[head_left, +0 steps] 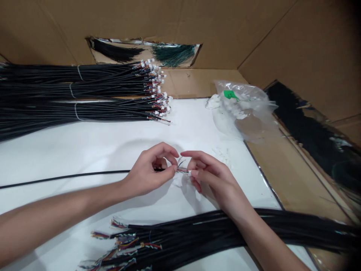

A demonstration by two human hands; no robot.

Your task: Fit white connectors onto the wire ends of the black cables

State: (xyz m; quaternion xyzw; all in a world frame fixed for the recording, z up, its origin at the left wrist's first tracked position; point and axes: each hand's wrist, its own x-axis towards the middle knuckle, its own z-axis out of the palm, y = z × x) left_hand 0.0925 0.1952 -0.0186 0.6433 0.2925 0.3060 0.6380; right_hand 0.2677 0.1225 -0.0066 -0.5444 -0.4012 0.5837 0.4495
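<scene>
A single black cable [93, 173] runs from the left edge to my left hand [153, 167], whose thumb and fingers close round its end. Thin coloured wires [182, 162] fan out from that end between my two hands. On the wire tips sits a small white connector [190, 172], which my right hand [213, 175] pinches between thumb and a finger. The right index finger stretches towards the left fingertips, above the loose wires. Both hands hang over the white tabletop [113, 150].
Tied bundles of black cables [67, 90] with white connectors lie at the back left. A clear plastic bag [248, 109] sits at the back right. More black cables [197, 237] with bare coloured wires cross the front, under my right forearm. Cardboard walls [214, 30] stand behind.
</scene>
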